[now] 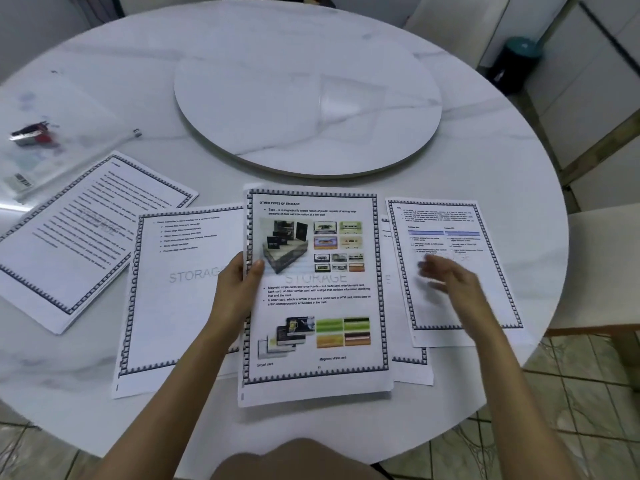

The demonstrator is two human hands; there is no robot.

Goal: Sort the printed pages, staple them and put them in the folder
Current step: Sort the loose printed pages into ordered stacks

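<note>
The right hand [446, 277] is being smeared by motion blur, its fingers indistinct. The sheet beneath the centre stack [315, 292] is being largely hidden. The stapler [29, 133] and clear folder [52, 147] are being rendered too blurred to make out.

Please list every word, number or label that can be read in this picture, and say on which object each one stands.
"OTHER TYPES OF STORAGE": heading of the centre page, held by the left hand.
"STORAGE": grey watermark on that page.
"Smart card" and "Magnetic stripe card": its bottom captions.
"STORAG", the rest hidden: watermark on the page to its left.
Body text on all pages, the right page and the far-left stack: too blurred to quote.
</note>
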